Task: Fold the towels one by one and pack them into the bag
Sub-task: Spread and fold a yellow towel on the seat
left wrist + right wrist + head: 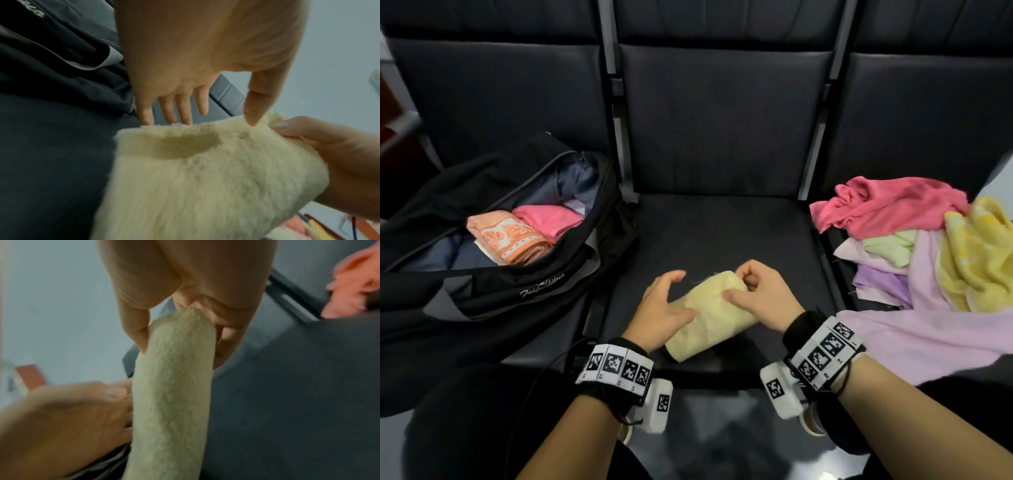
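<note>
A folded pale yellow towel (pixel 709 317) (pixel 205 178) (pixel 170 402) lies slantwise on the middle seat. My right hand (pixel 739 287) (pixel 183 345) grips its far end, thumb on one side and curled fingers on the other. My left hand (pixel 681 293) (pixel 218 120) hovers at the towel's left edge with straight, spread fingers; its thumb tip touches the towel. The open black bag (pixel 517 284) sits on the left seat. Inside it lie a folded orange patterned towel (pixel 513 240) and a folded pink towel (pixel 548 219).
On the right seat is a loose heap of towels: pink (pixel 887 202), yellow (pixel 979 253), light green (pixel 890 246), purple (pixel 880 281) and a lilac one (pixel 928 329) that spills over the seat's front edge. Dark seat backs (pixel 722 120) rise behind.
</note>
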`<state>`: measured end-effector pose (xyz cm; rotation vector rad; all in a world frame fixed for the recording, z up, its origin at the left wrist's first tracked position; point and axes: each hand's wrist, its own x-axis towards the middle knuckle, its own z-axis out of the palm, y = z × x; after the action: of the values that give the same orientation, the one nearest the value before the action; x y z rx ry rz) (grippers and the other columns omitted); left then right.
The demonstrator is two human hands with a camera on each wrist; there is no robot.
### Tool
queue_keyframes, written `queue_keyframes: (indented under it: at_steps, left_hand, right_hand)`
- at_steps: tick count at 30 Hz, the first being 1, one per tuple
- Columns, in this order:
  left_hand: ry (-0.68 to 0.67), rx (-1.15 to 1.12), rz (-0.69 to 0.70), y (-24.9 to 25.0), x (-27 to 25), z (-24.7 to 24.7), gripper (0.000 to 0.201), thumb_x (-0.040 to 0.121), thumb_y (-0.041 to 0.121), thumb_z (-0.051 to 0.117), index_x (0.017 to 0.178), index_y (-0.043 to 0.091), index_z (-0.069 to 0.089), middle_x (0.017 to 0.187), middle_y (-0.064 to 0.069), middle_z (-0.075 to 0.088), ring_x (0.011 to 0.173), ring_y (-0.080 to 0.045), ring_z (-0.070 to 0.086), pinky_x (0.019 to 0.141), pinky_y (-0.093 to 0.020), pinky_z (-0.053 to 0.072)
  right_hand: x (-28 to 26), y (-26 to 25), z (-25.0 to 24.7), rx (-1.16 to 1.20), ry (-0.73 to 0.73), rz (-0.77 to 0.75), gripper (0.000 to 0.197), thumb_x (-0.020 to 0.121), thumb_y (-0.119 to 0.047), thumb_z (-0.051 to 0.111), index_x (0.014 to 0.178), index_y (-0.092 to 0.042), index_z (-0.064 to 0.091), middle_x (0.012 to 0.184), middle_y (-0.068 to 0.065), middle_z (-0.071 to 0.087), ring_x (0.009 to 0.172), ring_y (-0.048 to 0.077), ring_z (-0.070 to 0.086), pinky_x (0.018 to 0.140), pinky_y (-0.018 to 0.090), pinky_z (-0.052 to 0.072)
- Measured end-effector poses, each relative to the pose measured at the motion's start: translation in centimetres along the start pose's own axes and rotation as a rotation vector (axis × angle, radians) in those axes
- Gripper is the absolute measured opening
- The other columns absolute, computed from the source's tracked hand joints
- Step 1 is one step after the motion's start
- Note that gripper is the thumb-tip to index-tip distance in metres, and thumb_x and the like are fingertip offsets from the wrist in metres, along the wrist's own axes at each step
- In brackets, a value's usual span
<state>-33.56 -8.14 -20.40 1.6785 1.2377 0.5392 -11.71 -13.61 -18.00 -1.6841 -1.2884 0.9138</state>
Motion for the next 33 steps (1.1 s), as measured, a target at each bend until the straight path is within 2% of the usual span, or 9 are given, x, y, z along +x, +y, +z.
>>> queue_keyframes:
  at_steps: [3, 6, 10, 13, 18, 21, 26, 28, 33]
  left_hand:
    - [-0.151, -0.195, 0.099, 2.0, -0.6, -1.3, 0.087, 0.064, 0.027, 0.082, 0.143, 0.023, 0.045, 0.138, 0.008, 0.053, 0.128, -0.003, 0.05, 0.104, -0.019, 0.041]
    - [-0.198, -0.288, 0.091, 2.9, -1.0, -2.7, 0.074, 0.063, 0.019, 0.084, 0.131, 0.017, 0.056, 0.122, -0.006, 0.067, 0.11, -0.017, 0.066, 0.093, -0.034, 0.055]
    - [-0.17, -0.294, 0.092, 3.1, -1.1, -5.4, 0.058, 0.066, 0.017, 0.082, 0.121, 0.015, 0.062, 0.11, -0.009, 0.073, 0.103, -0.025, 0.07, 0.092, -0.05, 0.055]
    - [-0.087, -0.32, 0.096, 3.3, -0.8, -8.1, 0.055, 0.069, 0.017, 0.078, 0.121, 0.014, 0.062, 0.111, -0.008, 0.073, 0.105, -0.025, 0.069, 0.094, -0.051, 0.054]
    - [0.174, -0.5, 0.041, 1.9, 0.3, -14.2, 0.033, 0.084, 0.001, 0.074, 0.112, 0.013, 0.065, 0.106, -0.006, 0.075, 0.098, -0.016, 0.072, 0.083, -0.035, 0.057]
    - [0.281, -0.683, -0.04, 0.5, 0.7, -18.3, 0.035, 0.091, 0.0, 0.066, 0.125, 0.007, 0.06, 0.115, -0.012, 0.073, 0.106, -0.027, 0.071, 0.089, -0.041, 0.059]
    - [0.448, -0.809, -0.155, -2.5, 2.5, -24.3, 0.031, 0.098, 0.004, 0.056, 0.129, 0.005, 0.058, 0.116, -0.015, 0.072, 0.106, -0.03, 0.07, 0.084, -0.039, 0.06]
    - [0.496, -0.843, -0.229, -3.9, 3.5, -26.6, 0.034, 0.1, 0.005, 0.054, 0.134, 0.002, 0.054, 0.123, -0.019, 0.068, 0.112, -0.034, 0.066, 0.09, -0.045, 0.057]
    - [0.56, -0.771, -0.325, -7.3, 6.4, -32.4, 0.038, 0.102, 0.004, 0.049, 0.139, -0.001, 0.047, 0.129, -0.022, 0.062, 0.114, -0.035, 0.063, 0.083, -0.042, 0.055]
  right_hand:
    - [0.6, -4.0, 0.6, -0.147, -0.138, -0.161, 0.03, 0.066, -0.035, 0.079, 0.085, -0.03, 0.056, 0.074, -0.011, 0.064, 0.067, 0.004, 0.056, 0.063, 0.019, 0.046]
    - [1.3, -7.3, 1.4, -0.236, -0.261, -0.257, 0.031, 0.069, -0.033, 0.078, 0.091, -0.034, 0.056, 0.078, -0.013, 0.066, 0.069, 0.002, 0.059, 0.064, 0.018, 0.047]
    - [3.0, -11.2, 2.9, -0.258, -0.32, -0.297, 0.031, 0.07, -0.026, 0.077, 0.094, -0.035, 0.059, 0.081, -0.011, 0.069, 0.074, 0.005, 0.065, 0.068, 0.022, 0.052]
    - [5.0, -14.1, 4.9, -0.231, -0.315, -0.33, 0.032, 0.068, -0.026, 0.077, 0.095, -0.034, 0.061, 0.084, -0.01, 0.071, 0.078, 0.006, 0.068, 0.071, 0.024, 0.054]
    - [9.5, -16.8, 10.2, -0.005, -0.205, -0.293, 0.051, 0.079, -0.032, 0.08, 0.125, -0.029, 0.055, 0.11, -0.009, 0.069, 0.104, 0.005, 0.065, 0.091, 0.024, 0.05]
    - [11.6, -17.0, 14.0, 0.087, -0.335, -0.144, 0.045, 0.087, -0.029, 0.073, 0.127, -0.029, 0.052, 0.117, -0.002, 0.068, 0.106, 0.007, 0.066, 0.09, 0.026, 0.053]
    - [13.5, -17.2, 21.0, 0.094, -0.677, -0.009, 0.047, 0.088, -0.014, 0.072, 0.129, -0.021, 0.05, 0.116, 0.002, 0.07, 0.105, 0.01, 0.068, 0.085, 0.026, 0.056]
    - [14.6, -17.6, 23.6, 0.104, -0.692, 0.0, 0.055, 0.085, -0.006, 0.074, 0.134, -0.014, 0.049, 0.12, 0.007, 0.069, 0.108, 0.016, 0.068, 0.088, 0.03, 0.056]
    - [18.7, -18.7, 30.0, 0.092, -0.629, -0.03, 0.065, 0.081, -0.001, 0.074, 0.139, -0.01, 0.044, 0.131, 0.011, 0.061, 0.119, 0.025, 0.06, 0.102, 0.045, 0.048]
